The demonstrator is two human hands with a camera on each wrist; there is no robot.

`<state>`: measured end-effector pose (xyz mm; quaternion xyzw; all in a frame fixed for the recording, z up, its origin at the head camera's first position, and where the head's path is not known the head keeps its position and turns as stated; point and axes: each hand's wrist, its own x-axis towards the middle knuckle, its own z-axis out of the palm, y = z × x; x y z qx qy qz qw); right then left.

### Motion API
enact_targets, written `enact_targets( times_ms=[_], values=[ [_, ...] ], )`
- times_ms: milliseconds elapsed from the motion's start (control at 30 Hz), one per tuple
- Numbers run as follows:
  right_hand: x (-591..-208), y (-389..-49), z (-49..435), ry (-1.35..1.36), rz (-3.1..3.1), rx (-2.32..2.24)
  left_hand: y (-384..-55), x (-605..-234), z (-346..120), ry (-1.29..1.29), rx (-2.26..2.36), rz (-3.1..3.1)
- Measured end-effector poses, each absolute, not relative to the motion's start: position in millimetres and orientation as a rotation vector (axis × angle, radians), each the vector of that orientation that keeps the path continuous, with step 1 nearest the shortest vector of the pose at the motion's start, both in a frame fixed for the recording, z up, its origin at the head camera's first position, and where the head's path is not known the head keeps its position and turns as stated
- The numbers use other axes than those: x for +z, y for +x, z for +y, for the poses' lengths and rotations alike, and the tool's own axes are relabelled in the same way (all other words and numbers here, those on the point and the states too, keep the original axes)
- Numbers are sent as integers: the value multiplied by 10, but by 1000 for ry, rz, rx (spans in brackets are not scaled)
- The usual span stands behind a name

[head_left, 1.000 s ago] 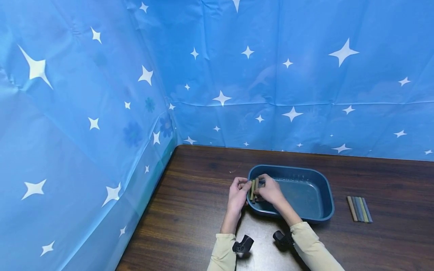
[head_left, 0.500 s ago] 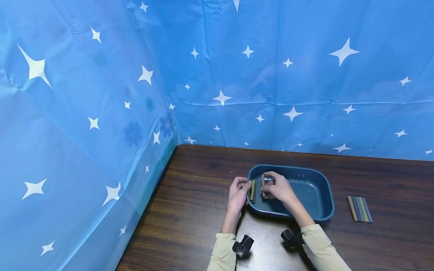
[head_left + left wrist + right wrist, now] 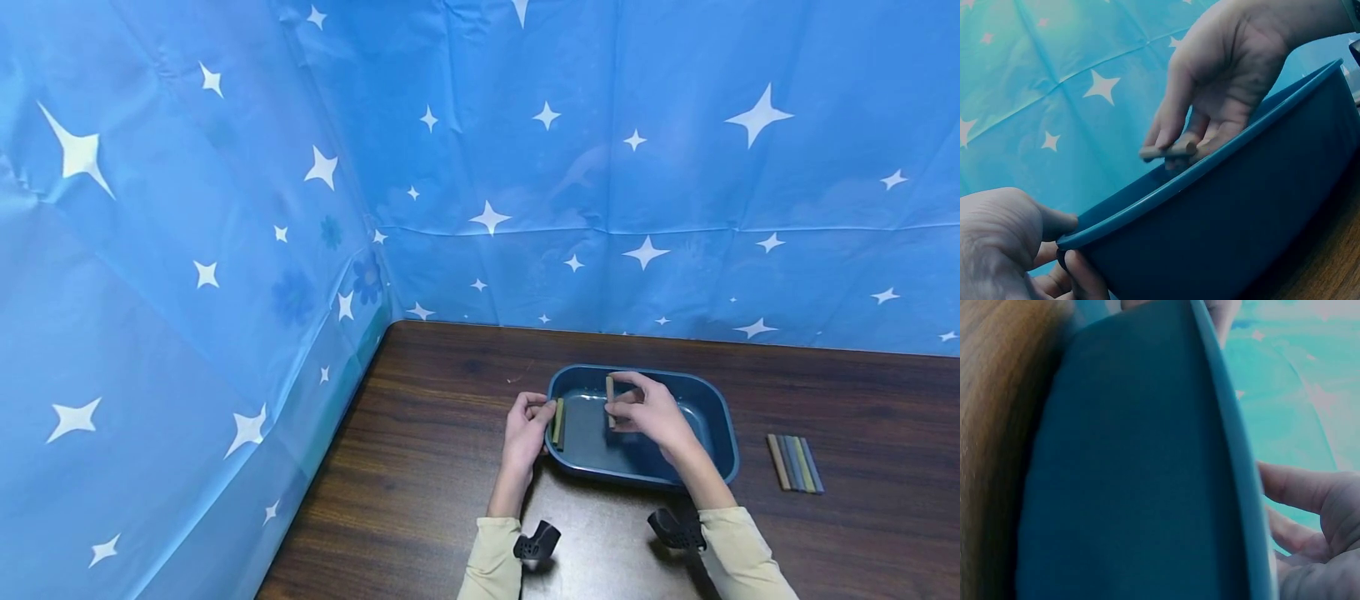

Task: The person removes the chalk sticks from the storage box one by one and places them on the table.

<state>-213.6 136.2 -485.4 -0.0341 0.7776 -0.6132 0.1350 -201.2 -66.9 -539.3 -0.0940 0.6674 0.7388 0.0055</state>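
Observation:
In the head view, a dark blue rectangular tub [image 3: 588, 461] stands on the wooden table. My left hand [image 3: 525, 429] grips its left rim, thumb over the top and fingers curled beneath outside. Above the tub's middle, my right hand [image 3: 651, 410] pinches a thin tan stick [image 3: 611, 404] between thumb and fingers. The left wrist view shows this tan stick [image 3: 1169, 152] lying level just above the near rim. At the tub's left end rest a yellow stick [image 3: 558, 423] and a darker one beside it. The tub wall [image 3: 1129, 456] hides the held stick in the right wrist view.
A row of several coloured sticks [image 3: 796, 464], tan, grey-blue and yellow, lies side by side on the table [image 3: 885, 417] right of the tub. A blue star-patterned sheet [image 3: 570, 192] hangs behind and to the left, meeting the table's edges.
My right hand has lifted the tan stick away from the others at the tub's left end and carried it rightward over the tub. The left hand has stayed on the rim.

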Motion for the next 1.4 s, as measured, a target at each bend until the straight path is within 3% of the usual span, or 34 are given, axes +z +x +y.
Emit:
enact_targets(
  times_ms=[1400],
  values=[
    [-4806,-1894,2465,7,2256,-1883,-1985,-5342,-646,-318,2289,2132]
  ],
)
